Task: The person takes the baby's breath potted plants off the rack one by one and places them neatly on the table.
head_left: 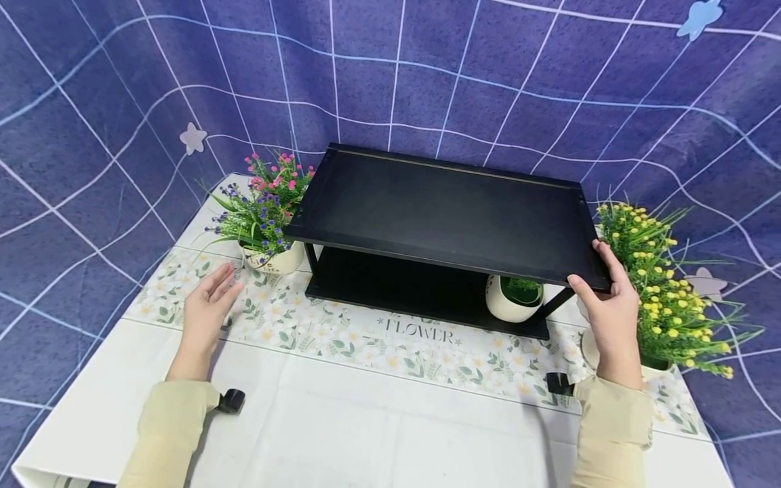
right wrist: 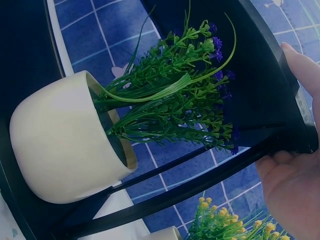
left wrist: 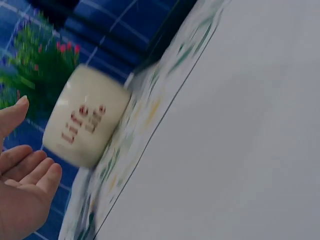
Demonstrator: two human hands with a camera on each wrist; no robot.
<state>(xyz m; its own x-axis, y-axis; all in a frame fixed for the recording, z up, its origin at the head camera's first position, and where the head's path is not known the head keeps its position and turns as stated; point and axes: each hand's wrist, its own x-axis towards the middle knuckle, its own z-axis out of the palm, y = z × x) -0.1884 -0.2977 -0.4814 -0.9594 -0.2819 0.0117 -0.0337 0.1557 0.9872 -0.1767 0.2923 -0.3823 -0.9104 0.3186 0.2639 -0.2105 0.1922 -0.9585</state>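
A black two-tier shelf [head_left: 439,210] stands on the table. My right hand [head_left: 615,315] holds the right front corner of its top board, thumb and fingers on different sides of the edge. On the lower board, at its right end, sits a white pot [right wrist: 65,140] with green stems and purple flowers [right wrist: 217,55]; the top board hides most of it in the head view. My left hand [head_left: 206,305] is held in the air with fingers apart, holding nothing. Closest to it is a cream pot marked "Life" [left wrist: 87,115], with purple and pink flowers [head_left: 268,203], left of the shelf.
A yellow-flowered plant [head_left: 659,285] in a pale pot stands right of the shelf, close to my right hand. Beneath the shelf runs a floral strip [head_left: 366,349] lettered "FLOWER" on the white table [head_left: 378,434]. A blue checked curtain [head_left: 427,74] hangs behind.
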